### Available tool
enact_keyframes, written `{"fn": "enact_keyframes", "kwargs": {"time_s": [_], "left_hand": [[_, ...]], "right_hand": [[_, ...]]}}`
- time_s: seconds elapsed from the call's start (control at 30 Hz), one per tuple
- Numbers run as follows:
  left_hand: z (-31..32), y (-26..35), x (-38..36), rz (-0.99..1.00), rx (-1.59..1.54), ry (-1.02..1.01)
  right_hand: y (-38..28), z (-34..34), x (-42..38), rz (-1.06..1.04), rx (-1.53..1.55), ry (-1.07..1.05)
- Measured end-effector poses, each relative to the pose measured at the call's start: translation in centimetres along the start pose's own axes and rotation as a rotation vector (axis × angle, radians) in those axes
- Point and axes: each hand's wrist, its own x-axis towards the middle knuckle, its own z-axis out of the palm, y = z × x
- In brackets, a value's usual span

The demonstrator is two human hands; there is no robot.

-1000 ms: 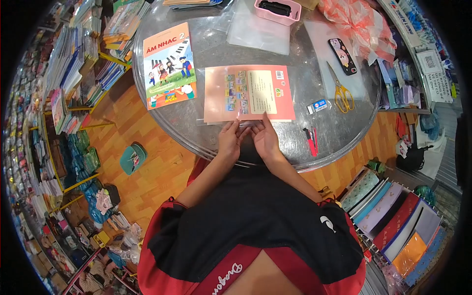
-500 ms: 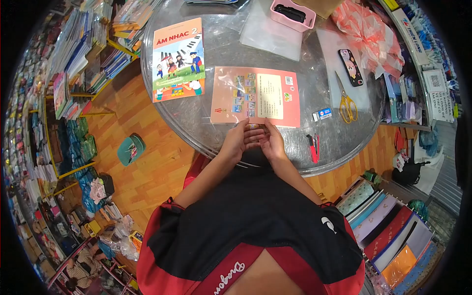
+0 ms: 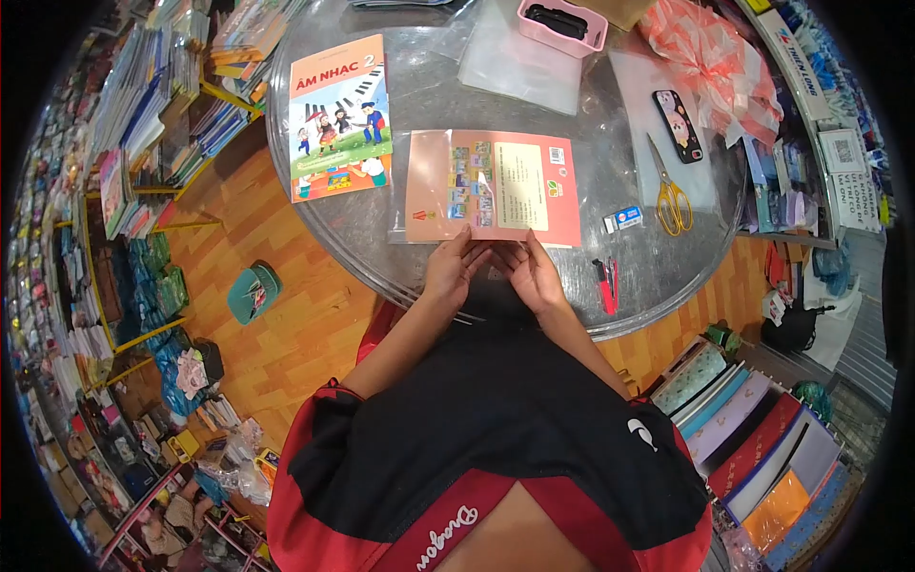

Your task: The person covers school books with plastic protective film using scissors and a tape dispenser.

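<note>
A pink book (image 3: 424, 181) lies with its back cover up near the front of the round metal table. Clear plastic shows along its left side. At the book's near edge, my left hand (image 3: 450, 270) has its thumb on the cover and its fingers curled beneath. To its right, my right hand (image 3: 536, 277) grips the same edge likewise, thumb on top. Both sets of fingertips are partly hidden under the book.
A music book (image 3: 338, 119) lies at the left of the table (image 3: 410, 91). Clear plastic sheets (image 3: 519, 71), a pink basket (image 3: 564, 30), a phone (image 3: 677, 126), yellow-handled scissors (image 3: 673, 205), an eraser (image 3: 623, 219) and a red cutter (image 3: 606, 289) are also on it. Bookshelves flank the left.
My hands have moved slightly apart along the book's near edge, the right one to the right. The book stays nearly in place, and the view has shifted a little.
</note>
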Motion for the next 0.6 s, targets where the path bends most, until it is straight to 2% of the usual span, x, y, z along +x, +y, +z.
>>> {"fn": "enact_keyframes", "kwargs": {"time_s": [0.13, 0.2, 0.33, 0.47, 0.53, 0.6], "left_hand": [[-0.4, -0.4, 0.3, 0.000, -0.060, -0.020], [-1.1, -0.8, 0.8, -0.007, -0.060, -0.032], [-2.2, -2.0, 2.0, -0.024, -0.065, -0.025], [-2.1, -3.1, 2.9, 0.037, -0.036, -0.044], [-2.0, -3.0, 3.0, 0.041, -0.003, -0.063], [-1.6, -2.5, 2.9, 0.038, 0.034, -0.068]], "right_hand": [[-0.6, -0.2, -0.6, 0.149, -0.043, 0.051], [-0.8, 0.3, -0.6, 0.077, -0.160, 0.092], [-1.6, -1.8, 0.4, 0.057, -0.190, 0.119], [-2.6, -3.9, 0.6, 0.057, -0.057, 0.185], [-3.1, -4.7, 0.3, -0.064, -0.014, 0.298], [-3.3, -4.9, -0.1, -0.075, 0.020, 0.348]]}}
